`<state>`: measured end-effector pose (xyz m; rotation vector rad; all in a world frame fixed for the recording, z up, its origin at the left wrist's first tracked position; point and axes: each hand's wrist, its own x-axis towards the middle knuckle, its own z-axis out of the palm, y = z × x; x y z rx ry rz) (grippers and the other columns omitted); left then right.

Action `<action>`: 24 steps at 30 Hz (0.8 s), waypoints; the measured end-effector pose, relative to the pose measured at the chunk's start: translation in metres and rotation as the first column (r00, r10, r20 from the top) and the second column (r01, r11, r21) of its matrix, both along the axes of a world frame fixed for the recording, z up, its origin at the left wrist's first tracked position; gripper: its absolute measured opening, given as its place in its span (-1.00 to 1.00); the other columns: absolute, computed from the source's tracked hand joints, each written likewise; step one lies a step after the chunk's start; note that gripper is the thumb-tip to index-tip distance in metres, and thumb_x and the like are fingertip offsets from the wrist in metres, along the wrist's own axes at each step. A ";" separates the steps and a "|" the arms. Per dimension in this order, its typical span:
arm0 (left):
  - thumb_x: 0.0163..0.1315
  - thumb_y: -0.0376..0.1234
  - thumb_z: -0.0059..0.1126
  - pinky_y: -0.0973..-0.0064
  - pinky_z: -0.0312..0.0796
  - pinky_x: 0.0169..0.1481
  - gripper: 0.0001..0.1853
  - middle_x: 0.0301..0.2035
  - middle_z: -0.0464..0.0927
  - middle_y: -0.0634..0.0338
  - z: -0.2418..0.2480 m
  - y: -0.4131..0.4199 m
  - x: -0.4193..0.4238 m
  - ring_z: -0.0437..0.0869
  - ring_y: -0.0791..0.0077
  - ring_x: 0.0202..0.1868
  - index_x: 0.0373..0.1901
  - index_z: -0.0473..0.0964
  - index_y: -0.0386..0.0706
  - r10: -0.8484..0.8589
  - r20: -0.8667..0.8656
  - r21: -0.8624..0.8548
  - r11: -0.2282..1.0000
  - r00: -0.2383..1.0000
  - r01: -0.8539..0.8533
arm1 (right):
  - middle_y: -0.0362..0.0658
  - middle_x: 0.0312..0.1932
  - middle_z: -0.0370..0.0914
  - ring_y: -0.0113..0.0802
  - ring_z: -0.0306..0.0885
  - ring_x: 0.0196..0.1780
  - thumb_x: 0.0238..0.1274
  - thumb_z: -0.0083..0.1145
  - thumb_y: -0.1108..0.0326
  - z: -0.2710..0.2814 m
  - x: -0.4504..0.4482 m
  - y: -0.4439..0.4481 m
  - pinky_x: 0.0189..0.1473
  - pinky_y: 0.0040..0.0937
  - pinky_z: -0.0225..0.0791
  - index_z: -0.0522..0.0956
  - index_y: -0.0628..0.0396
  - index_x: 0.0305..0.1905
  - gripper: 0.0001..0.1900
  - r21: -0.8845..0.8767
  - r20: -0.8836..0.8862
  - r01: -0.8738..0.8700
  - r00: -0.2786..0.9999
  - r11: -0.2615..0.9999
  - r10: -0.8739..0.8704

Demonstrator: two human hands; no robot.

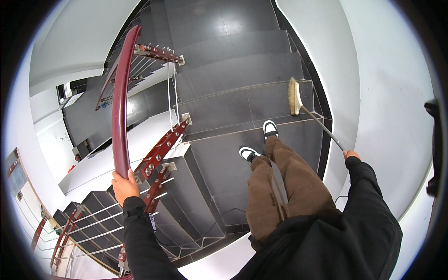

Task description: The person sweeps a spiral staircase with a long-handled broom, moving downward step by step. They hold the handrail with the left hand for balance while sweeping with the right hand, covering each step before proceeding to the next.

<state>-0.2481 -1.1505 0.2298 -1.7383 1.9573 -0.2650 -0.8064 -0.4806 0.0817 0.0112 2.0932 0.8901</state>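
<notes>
My left hand [125,187] grips the lower end of a dark red handrail [120,101], fingers wrapped over its far side. At the right, my right hand [351,154] is closed around the handle of a broom [297,96]. The broom's long thin handle runs up and left to a pale head with beige bristles. That head lies on a grey tiled stair step [217,108], near the step's right end and beyond my feet.
My feet in black and white shoes [270,129] stand by a step edge. Red balusters [159,152] with metal rods line the left side. More steps [175,206] descend at the lower left. A white wall [344,70] with dark skirting borders the right. A thin cable [182,244] crosses the lower steps.
</notes>
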 end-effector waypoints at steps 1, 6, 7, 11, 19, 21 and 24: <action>0.44 0.10 0.09 0.02 0.53 0.07 -0.27 -0.01 0.57 -0.20 0.000 0.000 0.000 0.67 -0.16 0.00 0.38 0.30 -0.29 -0.004 0.001 -0.001 1.000 1.000 0.004 | 0.14 0.11 0.67 0.15 0.60 0.23 0.54 -0.07 -0.19 0.004 0.007 0.003 0.24 0.05 0.45 0.68 0.11 0.12 -0.42 -0.023 0.022 0.003 1.000 1.000 -0.003; 0.44 0.10 0.09 0.01 0.53 0.06 -0.27 0.00 0.57 -0.20 0.000 0.000 0.001 0.67 -0.17 0.00 0.38 0.30 -0.29 -0.009 0.016 0.006 1.000 1.000 0.009 | 0.21 -0.02 0.68 0.25 0.61 0.12 0.58 -0.15 -0.16 0.025 0.033 0.009 0.15 0.13 0.46 0.64 0.15 0.03 -0.44 -0.172 0.108 -0.094 0.988 0.981 0.114; 0.44 0.10 0.09 0.00 0.53 0.06 -0.27 0.00 0.57 -0.20 0.000 0.000 0.001 0.67 -0.17 0.00 0.38 0.30 -0.29 -0.009 0.015 0.008 1.000 1.000 0.009 | 0.23 -0.06 0.68 0.27 0.60 0.09 0.59 -0.16 -0.16 0.024 0.035 0.006 0.12 0.14 0.46 0.63 0.16 0.00 -0.44 -0.189 0.124 -0.128 0.980 0.974 0.153; 0.44 0.10 0.08 -0.01 0.53 0.06 -0.28 -0.01 0.58 -0.22 0.001 0.000 0.000 0.67 -0.18 0.01 0.37 0.31 -0.29 -0.018 0.017 0.000 1.000 1.000 0.018 | 0.18 -0.19 0.68 0.27 0.63 -0.03 0.59 -0.15 -0.12 -0.006 0.028 -0.026 -0.01 0.22 0.46 0.57 0.10 -0.04 -0.52 -0.340 0.158 -0.233 0.941 0.911 0.300; 0.46 0.13 0.03 -0.01 0.53 0.09 -0.28 0.02 0.58 -0.21 -0.002 -0.002 0.006 0.67 -0.19 0.02 0.37 0.31 -0.26 -0.031 0.029 0.004 1.000 0.999 0.031 | 0.11 -0.21 0.72 0.16 0.70 -0.08 0.58 -0.13 -0.10 -0.060 -0.010 -0.153 -0.02 0.09 0.55 0.63 0.08 -0.01 -0.53 -0.439 0.203 -0.460 0.786 0.772 0.584; 0.46 0.13 0.03 0.00 0.52 0.09 -0.28 0.01 0.58 -0.21 -0.002 -0.002 0.008 0.67 -0.19 0.02 0.37 0.32 -0.26 -0.053 0.033 -0.008 0.999 0.998 0.053 | 0.09 -0.20 0.73 0.13 0.71 -0.05 0.59 -0.14 -0.09 -0.066 -0.014 -0.190 0.02 0.05 0.56 0.66 0.08 -0.02 -0.51 -0.499 0.182 -0.507 0.731 0.703 0.657; 0.46 0.12 0.04 0.00 0.53 0.09 -0.28 0.01 0.58 -0.21 -0.003 -0.003 0.009 0.67 -0.19 0.02 0.37 0.32 -0.26 -0.042 0.031 -0.004 0.999 0.999 0.042 | 0.08 -0.14 0.74 0.08 0.71 0.00 0.58 -0.12 -0.08 -0.071 -0.012 -0.229 0.07 0.00 0.55 0.67 0.07 0.04 -0.52 -0.509 0.247 -0.504 0.691 0.698 0.680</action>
